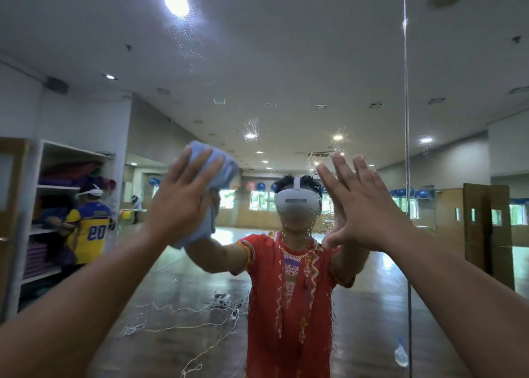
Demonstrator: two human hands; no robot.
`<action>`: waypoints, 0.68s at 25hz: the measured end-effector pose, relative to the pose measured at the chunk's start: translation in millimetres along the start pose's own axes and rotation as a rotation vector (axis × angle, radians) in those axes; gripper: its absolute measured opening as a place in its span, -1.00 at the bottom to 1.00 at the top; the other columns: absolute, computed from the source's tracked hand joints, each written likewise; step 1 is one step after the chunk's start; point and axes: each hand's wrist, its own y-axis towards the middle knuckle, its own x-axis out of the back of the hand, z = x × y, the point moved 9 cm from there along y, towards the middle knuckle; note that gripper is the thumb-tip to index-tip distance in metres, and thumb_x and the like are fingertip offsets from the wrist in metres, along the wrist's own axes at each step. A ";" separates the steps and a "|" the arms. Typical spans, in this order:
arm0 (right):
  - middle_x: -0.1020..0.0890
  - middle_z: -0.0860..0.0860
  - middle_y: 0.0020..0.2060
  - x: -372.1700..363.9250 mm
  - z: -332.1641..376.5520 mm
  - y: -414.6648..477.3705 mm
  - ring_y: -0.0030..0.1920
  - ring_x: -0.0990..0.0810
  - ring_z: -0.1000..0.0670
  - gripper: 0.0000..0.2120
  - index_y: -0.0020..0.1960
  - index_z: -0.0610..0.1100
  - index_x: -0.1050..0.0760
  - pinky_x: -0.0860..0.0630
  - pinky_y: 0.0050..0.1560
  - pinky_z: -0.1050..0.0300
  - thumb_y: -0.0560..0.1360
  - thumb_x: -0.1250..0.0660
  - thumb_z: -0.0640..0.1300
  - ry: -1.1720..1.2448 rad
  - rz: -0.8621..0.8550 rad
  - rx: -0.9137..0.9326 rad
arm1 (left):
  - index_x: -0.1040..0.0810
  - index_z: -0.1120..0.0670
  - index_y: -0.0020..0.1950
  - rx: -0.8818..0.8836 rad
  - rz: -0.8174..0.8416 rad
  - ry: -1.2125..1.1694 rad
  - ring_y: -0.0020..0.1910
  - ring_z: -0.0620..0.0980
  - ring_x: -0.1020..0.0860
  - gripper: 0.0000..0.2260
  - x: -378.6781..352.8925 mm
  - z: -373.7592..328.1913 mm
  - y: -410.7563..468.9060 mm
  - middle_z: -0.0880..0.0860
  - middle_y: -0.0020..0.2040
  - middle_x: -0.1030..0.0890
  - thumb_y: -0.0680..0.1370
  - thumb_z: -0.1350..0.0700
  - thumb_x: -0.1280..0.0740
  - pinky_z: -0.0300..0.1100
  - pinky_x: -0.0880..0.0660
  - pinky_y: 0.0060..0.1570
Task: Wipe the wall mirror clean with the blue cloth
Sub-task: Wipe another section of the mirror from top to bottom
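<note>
The wall mirror (286, 76) fills the whole view and is wet, with droplets and streaks running down its middle. My left hand (179, 197) presses the light blue cloth (220, 165) flat against the glass at about head height, fingers straight over the cloth. A fold of the cloth hangs down below the palm. My right hand (363, 203) lies flat on the glass to the right, fingers spread and holding nothing. My own reflection in a red patterned top stands between the two hands.
A vertical seam (406, 148) between mirror panels runs just right of my right hand. The mirror reflects a large hall with a shelf of mats (57, 205) at left, another person in a yellow and blue jersey (88, 228), white cords on the floor, and wooden doors (486, 234) at right.
</note>
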 end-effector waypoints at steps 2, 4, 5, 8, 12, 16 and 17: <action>0.60 0.10 0.48 -1.0 0.5 0.5 0.50 0.59 -0.13 0.43 0.55 0.19 0.54 0.43 0.52 -0.08 0.18 -0.53 0.46 -0.005 -0.002 0.000 | -0.21 -0.04 0.60 0.268 -0.014 -0.057 0.63 0.07 0.07 -0.45 4.7 29.1 39.5 0.05 0.63 -0.16 0.58 0.00 -0.03 0.12 -0.09 0.55; 0.59 0.10 0.49 -0.7 -0.2 0.9 0.51 0.58 -0.13 0.43 0.55 0.19 0.53 0.42 0.52 -0.08 0.18 -0.52 0.46 -0.007 -0.013 -0.002 | -0.17 -0.05 0.62 0.417 -0.020 -0.065 0.61 0.20 0.01 -0.42 1.4 26.8 78.4 0.05 0.63 -0.14 0.56 -0.01 -0.01 0.18 -0.12 0.53; 0.58 0.10 0.50 0.7 0.0 0.7 0.51 0.58 -0.13 0.43 0.55 0.19 0.53 0.42 0.52 -0.08 0.18 -0.52 0.46 -0.001 -0.016 0.000 | -0.14 -0.05 0.62 0.436 -0.014 -0.057 0.61 0.24 0.01 -0.42 -2.7 13.2 93.6 0.06 0.63 -0.13 0.57 0.00 -0.02 0.17 -0.09 0.54; 0.54 0.07 0.53 5.0 3.2 -2.8 0.54 0.54 -0.12 0.41 0.57 0.18 0.49 0.42 0.51 -0.04 0.20 -0.52 0.45 0.011 -0.032 0.026 | -0.11 -0.06 0.63 0.360 -0.003 -0.048 0.61 0.24 0.01 -0.44 -12.9 -38.0 111.5 0.06 0.63 -0.12 0.60 0.01 -0.04 0.17 -0.05 0.52; 0.40 0.03 0.60 13.1 -5.5 -16.2 0.59 0.42 -0.11 0.33 0.60 0.15 0.41 0.30 0.52 0.00 0.26 -0.52 0.41 0.070 -0.086 0.052 | -0.13 -0.05 0.63 0.328 0.007 -0.051 0.61 0.21 0.02 -0.43 -17.5 -40.1 106.2 0.04 0.64 -0.11 0.59 0.03 -0.05 0.17 -0.06 0.53; 0.41 0.02 0.60 20.5 -47.8 -27.8 0.60 0.38 -0.12 0.33 0.60 0.10 0.42 0.31 0.50 -0.01 0.27 -0.47 0.44 0.020 -0.082 -0.045 | -0.16 -0.04 0.62 0.345 -0.022 -0.052 0.61 0.23 -0.01 -0.41 -15.5 -49.3 102.2 0.05 0.63 -0.14 0.56 0.05 -0.06 0.18 -0.07 0.53; 0.41 0.02 0.59 22.1 -58.8 -29.6 0.60 0.37 -0.12 0.33 0.61 0.09 0.41 0.28 0.52 -0.03 0.25 -0.47 0.45 0.017 -0.068 -0.068 | -0.17 -0.04 0.62 0.356 -0.024 -0.057 0.60 0.24 -0.01 -0.41 -16.7 -53.7 98.6 0.05 0.62 -0.15 0.55 0.05 -0.06 0.18 -0.07 0.52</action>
